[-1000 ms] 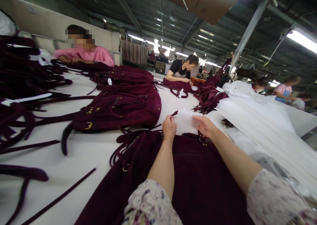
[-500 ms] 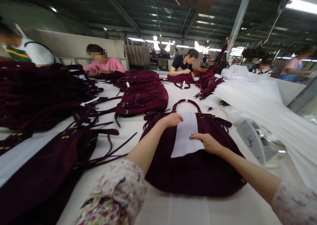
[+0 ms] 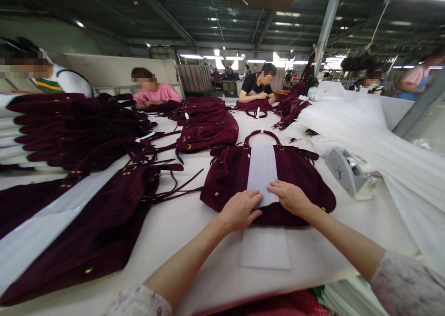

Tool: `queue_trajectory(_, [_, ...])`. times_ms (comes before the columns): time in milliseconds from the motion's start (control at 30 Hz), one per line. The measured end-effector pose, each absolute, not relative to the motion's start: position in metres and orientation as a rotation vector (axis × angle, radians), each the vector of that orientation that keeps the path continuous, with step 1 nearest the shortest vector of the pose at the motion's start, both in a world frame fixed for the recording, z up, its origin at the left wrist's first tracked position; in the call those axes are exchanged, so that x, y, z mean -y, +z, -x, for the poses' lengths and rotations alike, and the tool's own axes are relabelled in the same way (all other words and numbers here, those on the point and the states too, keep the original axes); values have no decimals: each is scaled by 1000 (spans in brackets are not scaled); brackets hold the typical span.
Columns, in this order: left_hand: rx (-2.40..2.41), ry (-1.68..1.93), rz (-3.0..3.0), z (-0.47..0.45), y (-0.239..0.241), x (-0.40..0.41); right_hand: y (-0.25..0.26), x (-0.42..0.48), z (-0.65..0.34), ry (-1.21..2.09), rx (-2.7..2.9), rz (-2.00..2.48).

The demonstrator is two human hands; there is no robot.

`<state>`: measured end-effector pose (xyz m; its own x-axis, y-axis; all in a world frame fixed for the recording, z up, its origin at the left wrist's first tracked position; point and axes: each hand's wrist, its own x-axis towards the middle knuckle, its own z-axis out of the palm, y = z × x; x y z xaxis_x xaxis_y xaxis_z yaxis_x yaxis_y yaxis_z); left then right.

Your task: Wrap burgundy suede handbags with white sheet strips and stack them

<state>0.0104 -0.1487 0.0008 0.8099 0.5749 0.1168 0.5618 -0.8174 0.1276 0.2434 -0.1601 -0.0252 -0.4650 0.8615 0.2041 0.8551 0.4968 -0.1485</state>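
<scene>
One handbag: a dark burgundy, suede-like bag [image 3: 301,177] lies flat mid-scene on the long white table [image 3: 194,246], its arched burgundy handle [image 3: 247,140] toward the far side.
Strip: a thin white rectangular sheet [image 3: 262,167] runs down the bag's middle, from the handle toward the near edge.
Left hand: the bare left hand [image 3: 241,209] lies palm down at the strip's near left, fingers extended.
Right hand: the bare right hand [image 3: 291,197] rests on the strip's near right, fingers loosely spread, just beside the left.
Under the bag: a pale rectangular sheet [image 3: 266,251] sticks out on the near side.
Right: an angular grey-white device [image 3: 342,172], then heaped white sheeting [image 3: 375,139].
Left: a second burgundy bag [image 3: 111,237], near; a burgundy stack [image 3: 79,125], farther.
Far: a person in a pink top [image 3: 160,93]; another in black [image 3: 252,85].
</scene>
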Motion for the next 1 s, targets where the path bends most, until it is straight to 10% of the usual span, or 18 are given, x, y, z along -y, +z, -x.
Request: queue_trajectory(1000, [-1193,7,-2926,18,21,154,-7,214,-245,-17,2515,1709])
